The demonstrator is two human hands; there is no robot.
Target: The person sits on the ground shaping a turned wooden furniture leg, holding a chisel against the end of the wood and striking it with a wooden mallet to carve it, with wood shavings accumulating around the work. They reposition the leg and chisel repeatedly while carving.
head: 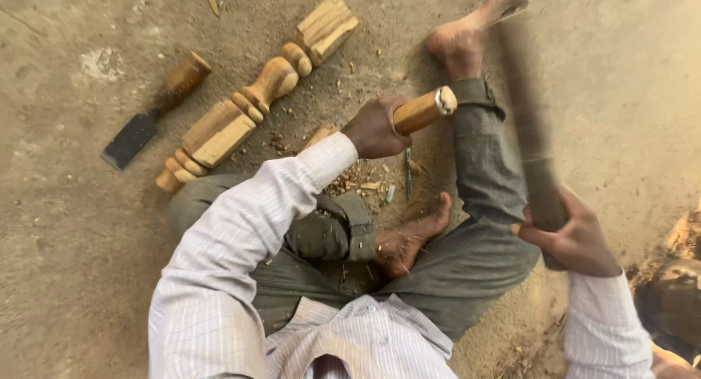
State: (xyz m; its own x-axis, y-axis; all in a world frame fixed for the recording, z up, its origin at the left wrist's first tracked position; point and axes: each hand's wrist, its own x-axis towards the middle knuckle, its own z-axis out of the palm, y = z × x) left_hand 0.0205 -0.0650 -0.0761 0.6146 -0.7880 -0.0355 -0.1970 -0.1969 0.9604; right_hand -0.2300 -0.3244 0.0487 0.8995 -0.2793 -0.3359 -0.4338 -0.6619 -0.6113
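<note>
On the dirt floor (66,262) at upper left lie a turned wooden leg (252,101) and, just left of it, a wide-bladed chisel (150,116); wood chips (350,178) litter the centre between the person's bare feet. The left hand (376,127) grips a wooden-handled chisel (423,110) at centre. The right hand (577,240), lower right, clasps a blurred wooden mallet (529,131) reaching toward the top

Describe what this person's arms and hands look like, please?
Both arms are covered by long white sleeves with a fine check of thin dark lines, loose and creased, ending in buttoned-style cuffs at the wrists. The left hand and right hand are bare: no gloves, rings or watch show.
</note>
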